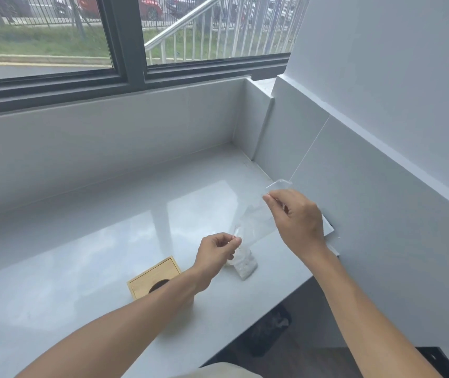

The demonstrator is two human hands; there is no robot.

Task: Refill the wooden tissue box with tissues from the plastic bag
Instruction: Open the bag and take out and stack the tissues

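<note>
So from the head cam I'm looking down at a glossy white counter (109,241) under a dark-framed window (125,50). Both hands are up over it, working a clear plastic bag (256,216). My right hand (297,222) has its thumb and finger pinched on the top edge of the bag, lifted higher and further out. My left hand (215,255) sits lower and closer, fingers curled and pinching the other side of the bag's mouth. The plastic stretches slanted between the two pinches. The stack of white tissues (242,266) sits in the bottom of the bag, its low end down at the counter just right of the left hand; can't tell if it's actually touching.

The wooden tissue box (152,276) sits on the counter near the left wrist, well short of the bag, round opening facing up and partly hidden by my forearm. Something dark lies on the floor (269,331) past the counter edge, too blurry to name.
</note>
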